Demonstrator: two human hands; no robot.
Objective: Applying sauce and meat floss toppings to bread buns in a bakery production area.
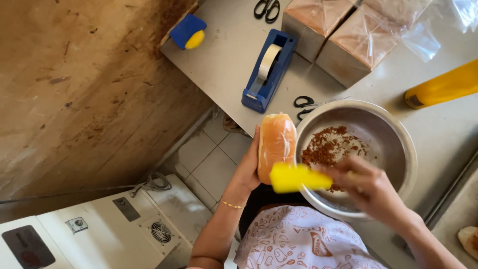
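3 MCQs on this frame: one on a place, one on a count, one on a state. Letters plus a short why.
1. Where does the tape dispenser sit?
A. inside the bowl
B. on the table, beyond the bread roll
C. on the floor

2. How many pairs of scissors show?
A. one
B. two
C. four

3. What is in the metal bowl?
A. brown crumbs
B. water to the rim
C. nothing

Answers:
1 B: the blue dispenser stands on the grey table, past the bread roll that the left hand holds.
2 B: one pair of scissors lies at the top edge, another pair by the bowl's rim.
3 A: brown crumbs are scattered on its bottom, beyond the right hand and its yellow tool.
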